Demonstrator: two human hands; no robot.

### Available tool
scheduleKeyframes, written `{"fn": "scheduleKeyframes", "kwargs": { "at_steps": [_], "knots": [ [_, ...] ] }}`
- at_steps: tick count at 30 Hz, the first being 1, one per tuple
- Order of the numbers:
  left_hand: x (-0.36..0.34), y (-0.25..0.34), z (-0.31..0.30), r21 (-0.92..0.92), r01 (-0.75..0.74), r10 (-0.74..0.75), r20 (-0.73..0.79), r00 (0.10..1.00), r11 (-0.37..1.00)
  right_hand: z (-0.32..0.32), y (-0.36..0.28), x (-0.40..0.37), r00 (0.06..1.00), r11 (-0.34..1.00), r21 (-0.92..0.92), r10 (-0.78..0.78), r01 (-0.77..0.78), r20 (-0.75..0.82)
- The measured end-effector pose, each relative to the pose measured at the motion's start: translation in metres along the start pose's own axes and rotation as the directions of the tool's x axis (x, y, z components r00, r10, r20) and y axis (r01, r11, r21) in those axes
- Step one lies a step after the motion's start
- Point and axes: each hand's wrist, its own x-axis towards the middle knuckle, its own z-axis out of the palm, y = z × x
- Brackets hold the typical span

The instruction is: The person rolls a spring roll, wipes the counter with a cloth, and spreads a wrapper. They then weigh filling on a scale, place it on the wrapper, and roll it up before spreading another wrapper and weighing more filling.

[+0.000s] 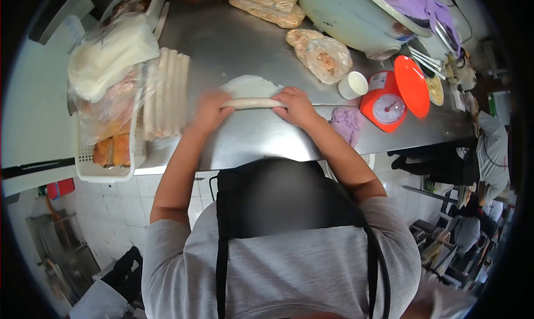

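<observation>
On the steel table a long pale roll (253, 103) lies crosswise, with a thin round white wrapper (251, 87) spread flat just beyond it and joined to it. My left hand (212, 109), slightly blurred, closes over the roll's left end. At the right end, my right hand (295, 106) grips it with thumb on the near side and fingers over the top. What is inside the roll is hidden. To the left, several finished-looking pale rolls (168, 93) lie side by side, close to my left hand.
A white basket (136, 146) holds brown blocks and bagged food under a stack of white sheets (114, 54). To the right are a purple cloth (347, 124), a white cup (353, 85), a red scale (387, 108), and bagged filling (321, 56). A big bowl (339, 18) stands behind.
</observation>
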Motion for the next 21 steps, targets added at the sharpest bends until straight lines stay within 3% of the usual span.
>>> {"fn": "scheduleKeyframes", "kwargs": {
  "at_steps": [2,5,7,10,13,16,19,20,21],
  "knots": [
    [-0.008,0.001,0.001,0.092,-0.009,0.018,-0.089,0.996,0.996,-0.020,-0.003,0.000,1.000,0.999,-0.041,0.019,-0.019,-0.008],
    [-0.012,0.010,0.004,0.203,-0.004,0.035,-0.149,0.988,0.979,-0.084,0.000,-0.006,0.938,0.973,-0.174,0.084,-0.149,-0.335],
    [-0.014,0.021,0.014,0.200,-0.018,0.060,-0.206,0.977,0.980,-0.111,0.027,-0.020,0.857,0.851,-0.257,0.348,-0.459,-0.380],
    [-0.014,0.032,0.031,0.204,-0.044,0.099,-0.264,0.960,0.978,-0.119,0.045,-0.035,0.853,0.726,-0.452,0.397,-0.518,-0.340],
    [-0.012,0.037,0.045,0.198,-0.043,0.107,-0.324,0.940,0.979,-0.118,0.047,-0.032,0.770,0.653,-0.506,0.638,-0.563,-0.034],
    [-0.010,0.038,0.049,0.194,-0.035,0.107,-0.373,0.922,0.980,-0.124,0.048,-0.042,0.870,0.732,-0.484,0.470,-0.480,-0.152],
    [-0.014,0.037,0.052,0.185,-0.013,0.088,-0.402,0.911,0.983,-0.141,0.031,-0.035,0.932,0.935,-0.070,0.336,-0.348,-0.139],
    [-0.013,0.037,0.054,0.185,-0.010,0.086,-0.411,0.908,0.983,-0.129,0.028,-0.032,0.952,0.930,0.235,0.302,-0.282,-0.054],
    [-0.012,0.037,0.055,0.186,-0.008,0.087,-0.422,0.902,0.983,-0.113,0.023,-0.026,0.970,0.827,0.519,0.243,-0.216,0.016]
  ]
}}
